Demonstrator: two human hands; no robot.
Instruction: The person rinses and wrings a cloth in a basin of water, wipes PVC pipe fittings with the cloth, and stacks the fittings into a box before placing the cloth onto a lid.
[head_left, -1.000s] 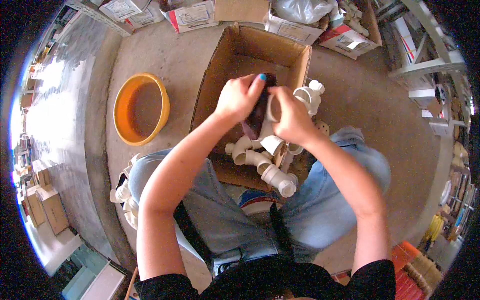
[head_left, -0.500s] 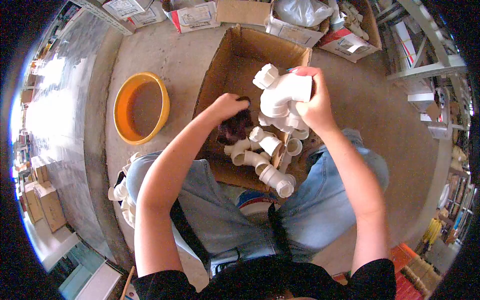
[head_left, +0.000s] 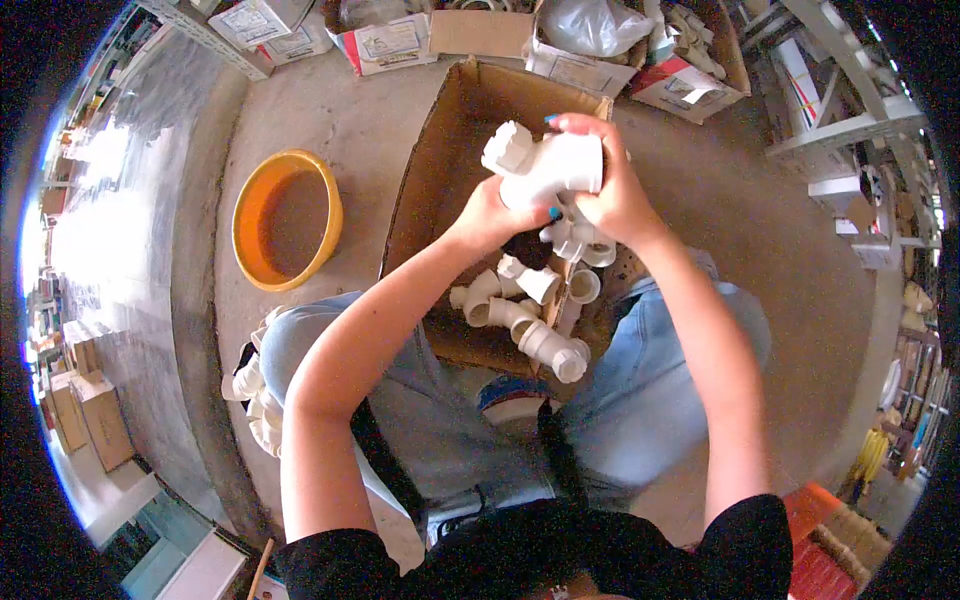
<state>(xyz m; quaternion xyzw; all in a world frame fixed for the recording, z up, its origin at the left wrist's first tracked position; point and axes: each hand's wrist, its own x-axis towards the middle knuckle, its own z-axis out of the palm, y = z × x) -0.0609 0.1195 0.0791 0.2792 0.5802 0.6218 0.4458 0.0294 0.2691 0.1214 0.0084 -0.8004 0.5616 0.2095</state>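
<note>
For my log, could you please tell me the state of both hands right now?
Left hand: closed on the white pipe fitting.
Right hand: closed on the same fitting.

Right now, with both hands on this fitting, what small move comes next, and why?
Probably bring the dark cloth up against the fitting: the left hand and right hand both steady it, and the cloth shows just below the left hand.

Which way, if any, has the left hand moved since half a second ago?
Yes: judged against the yellow basin, the left hand has moved to the person's right, farther from the basin, and touches the white pipe fitting.
</note>
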